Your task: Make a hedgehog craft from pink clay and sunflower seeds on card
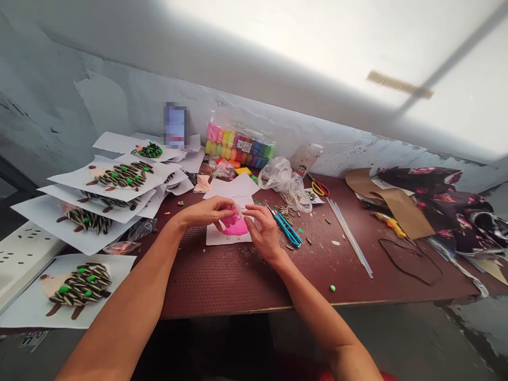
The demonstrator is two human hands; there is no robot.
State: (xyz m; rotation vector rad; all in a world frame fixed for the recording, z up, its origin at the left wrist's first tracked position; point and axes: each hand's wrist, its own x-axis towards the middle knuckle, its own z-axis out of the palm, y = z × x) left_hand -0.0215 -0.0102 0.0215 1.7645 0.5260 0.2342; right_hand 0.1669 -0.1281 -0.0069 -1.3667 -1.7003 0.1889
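Observation:
A sheet of white paper (216, 236) lies in front of me with a flat bright pink clay shape (237, 228) on it; small drawn legs show below the shape. Above it my left hand (210, 211) pinches a crumpled clear plastic wrapper with pink clay (231, 216). My right hand (262, 230) hovers close on the right side, its thumb and fingers curved and apart, nothing visible between them. Both hands partly cover the paper and the pink shape.
Stacked papers with seed hedgehogs (119, 177) stand left, beside a white power strip (24, 248). A clay set (240, 145), plastic bag (286, 180) and cup (307, 159) stand behind. Blue cutters (286, 228), scissors (319, 188), clear sticks (349, 235) and a glue gun (391, 225) lie right.

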